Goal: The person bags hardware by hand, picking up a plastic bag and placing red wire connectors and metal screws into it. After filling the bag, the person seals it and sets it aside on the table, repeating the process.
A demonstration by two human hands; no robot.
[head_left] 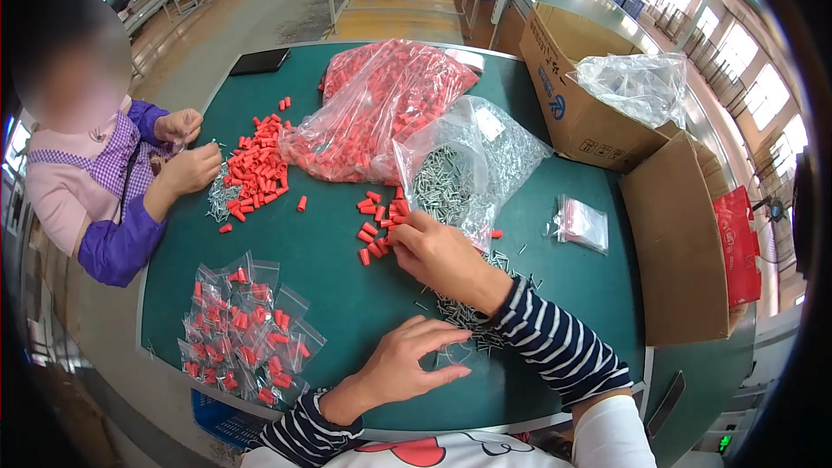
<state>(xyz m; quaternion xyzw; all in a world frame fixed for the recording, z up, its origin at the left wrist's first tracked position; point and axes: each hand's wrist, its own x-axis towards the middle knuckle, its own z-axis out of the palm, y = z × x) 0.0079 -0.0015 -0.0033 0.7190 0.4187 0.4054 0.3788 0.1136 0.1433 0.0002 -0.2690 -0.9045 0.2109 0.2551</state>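
My right hand [444,262] is over the small pile of red plastic caps [371,230], its fingers curled down and pinched at a cap on the pile's near edge. My left hand [407,364] is low over the table with thumb and index finger spread apart. A small clear plastic bag [456,353] shows between those two fingertips. Loose screws [464,316] lie under my right forearm and beside the left fingertips. Beyond my right hand, a clear bag of screws [442,186] lies with its mouth towards me.
A large bag of red caps [381,113] lies at the back. Filled zip bags [247,329] are heaped front left. A person [95,173] at the left handles small parts by a red pile [260,160]. Cardboard boxes [598,134] line the right, near a packet [582,224].
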